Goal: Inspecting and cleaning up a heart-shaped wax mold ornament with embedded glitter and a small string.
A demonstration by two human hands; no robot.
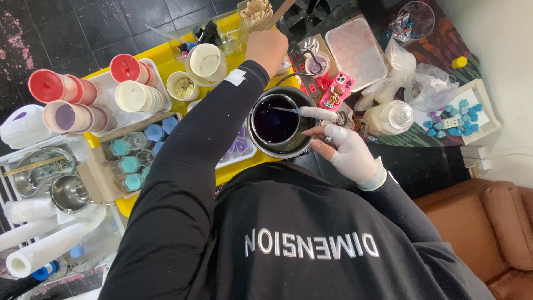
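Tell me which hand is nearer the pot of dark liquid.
Right. The gloved right hand is at the rim of the pot, holding a syringe over the liquid. The left hand is well beyond the pot, up by the wooden sticks.

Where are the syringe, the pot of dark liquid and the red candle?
syringe (317, 113), head view, white barrel.
pot of dark liquid (275, 125), head view, liquid surface.
red candle (45, 85), head view, red top.
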